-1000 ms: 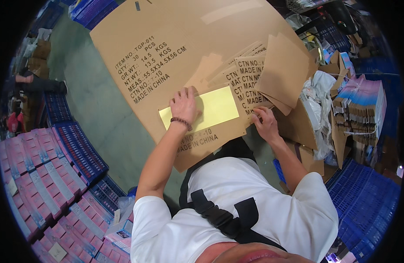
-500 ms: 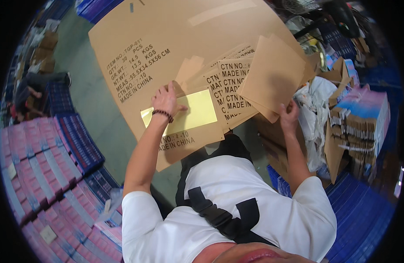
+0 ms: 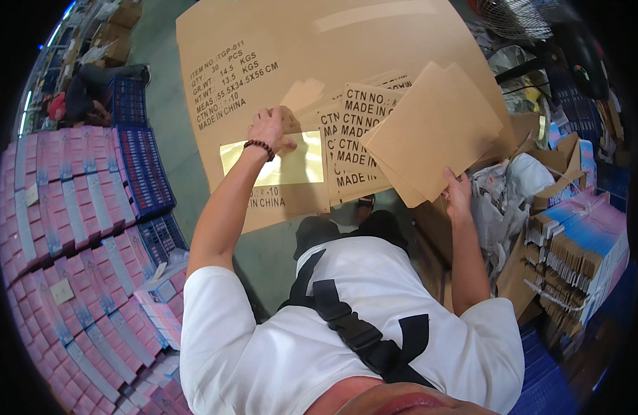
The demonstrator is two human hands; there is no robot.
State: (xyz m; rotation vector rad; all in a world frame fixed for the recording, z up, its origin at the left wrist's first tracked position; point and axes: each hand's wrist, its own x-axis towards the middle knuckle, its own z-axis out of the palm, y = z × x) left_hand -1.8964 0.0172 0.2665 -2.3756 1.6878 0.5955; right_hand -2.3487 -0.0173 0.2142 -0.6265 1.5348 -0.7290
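left hand is pressing flat, fingers spread, on the top edge of a yellow sheet that is lying on a printed cardboard panel. right hand is gripping the lower edge of a stack of plain cardboard sheets, which is tilting above the large flattened carton.

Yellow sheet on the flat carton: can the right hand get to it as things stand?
Probably not right away. The right hand grips a stack of plain cardboard sheets off to the right, and the left hand already presses on the yellow sheet. The printed cardboard pieces between them lie flat.
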